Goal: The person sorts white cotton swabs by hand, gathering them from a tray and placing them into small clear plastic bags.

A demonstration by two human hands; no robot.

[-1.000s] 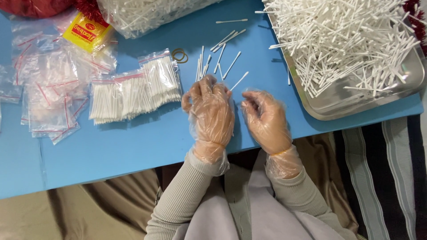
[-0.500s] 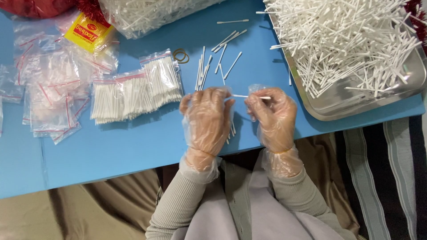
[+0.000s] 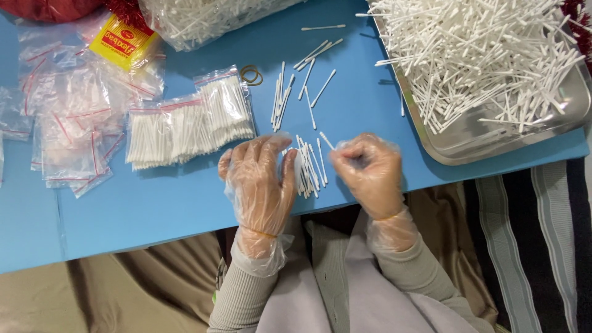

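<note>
Cotton swabs lie side by side, pointing away, between flat-spread left hand and curled right hand.

Blue bench filled most of the frame, smooth matte top, front edge running diagonally from lower left to the right edge. Light was even and soft, shadows faint. Below the edge, lower left, tan cloth. Lower right, dark fabric with pale grey stripes. No wall, window or floor surface could be made out.
</note>
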